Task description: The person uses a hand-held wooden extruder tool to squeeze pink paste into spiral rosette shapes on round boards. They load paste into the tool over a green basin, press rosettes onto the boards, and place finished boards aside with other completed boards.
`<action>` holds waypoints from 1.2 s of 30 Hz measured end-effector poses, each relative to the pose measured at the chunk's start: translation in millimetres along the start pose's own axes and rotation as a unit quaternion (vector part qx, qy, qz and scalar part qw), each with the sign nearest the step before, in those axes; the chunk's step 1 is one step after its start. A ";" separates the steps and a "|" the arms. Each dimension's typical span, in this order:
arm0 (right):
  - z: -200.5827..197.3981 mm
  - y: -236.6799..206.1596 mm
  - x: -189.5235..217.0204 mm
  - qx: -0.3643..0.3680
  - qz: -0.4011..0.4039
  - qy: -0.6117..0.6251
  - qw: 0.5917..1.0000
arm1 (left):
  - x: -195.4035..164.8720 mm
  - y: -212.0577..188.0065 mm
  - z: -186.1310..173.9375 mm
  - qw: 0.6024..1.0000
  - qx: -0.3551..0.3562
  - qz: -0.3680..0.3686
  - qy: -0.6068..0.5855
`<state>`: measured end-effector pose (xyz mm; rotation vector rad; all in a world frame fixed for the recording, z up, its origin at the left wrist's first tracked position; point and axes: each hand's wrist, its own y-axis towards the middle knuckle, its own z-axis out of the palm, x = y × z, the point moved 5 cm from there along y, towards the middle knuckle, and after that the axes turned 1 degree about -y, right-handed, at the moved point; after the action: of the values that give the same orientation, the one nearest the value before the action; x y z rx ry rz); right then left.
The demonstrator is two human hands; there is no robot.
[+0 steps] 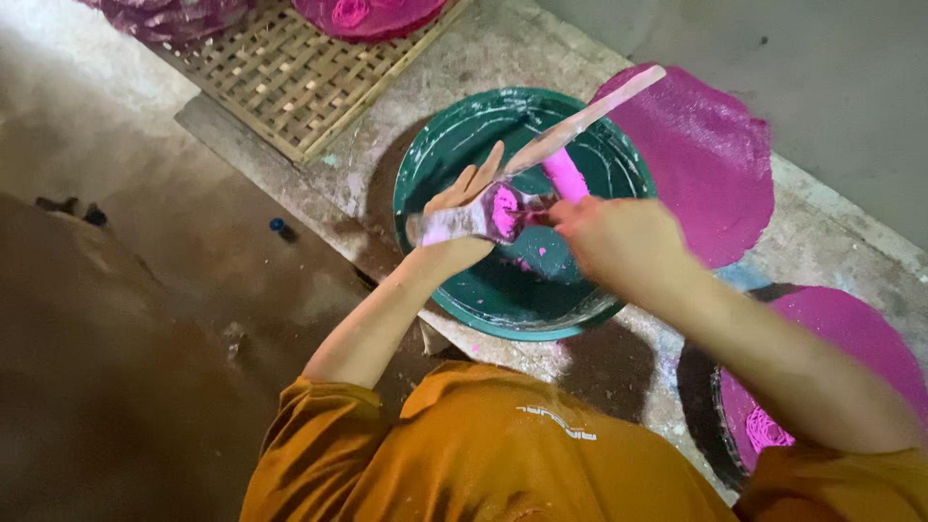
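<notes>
My left hand [462,220] reaches over a green round basin [454,145] and holds a pale scoop [452,228], whose bowl is filled with bright pink paste [504,209]. A long flat stick [601,104], smeared pink, slants from beside my left fingertips up to the right. My right hand [619,242] is curled with its fingertips at the scoop's bowl; what it grips is hidden. A thick strip of pink paste [565,177] lies inside the basin, with pink spots on the bottom.
The basin stands on a rough concrete ledge [503,48]. A flat pink round [710,155] lies behind it, and a dark tray with another pink round [851,333] is at right. A woven bamboo mat [290,77] holds more pink rounds. The brown floor [116,338] is at left.
</notes>
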<state>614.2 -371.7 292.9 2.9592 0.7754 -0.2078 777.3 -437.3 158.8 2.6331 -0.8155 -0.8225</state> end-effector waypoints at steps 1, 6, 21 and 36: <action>0.8 1.5 19.7 -0.017 -0.042 -0.105 0.993 | -0.1 0.0 2.9 1.000 0.005 0.016 0.004; -20.5 -15.4 31.4 -0.059 -0.070 -0.130 0.987 | 45.2 -10.3 -18.9 0.996 -0.079 -0.036 -0.029; 239.7 117.5 31.3 -0.010 -0.097 0.307 0.947 | 86.2 -44.0 -12.0 0.920 -0.292 -0.118 -0.233; 222.3 104.0 53.6 0.266 -0.006 0.630 0.729 | 66.4 -37.0 -43.6 0.941 -0.297 -0.101 -0.126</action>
<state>686.9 -460.1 69.2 3.2264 0.8381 2.1008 864.3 -442.9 149.8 2.1126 -0.2758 -1.2488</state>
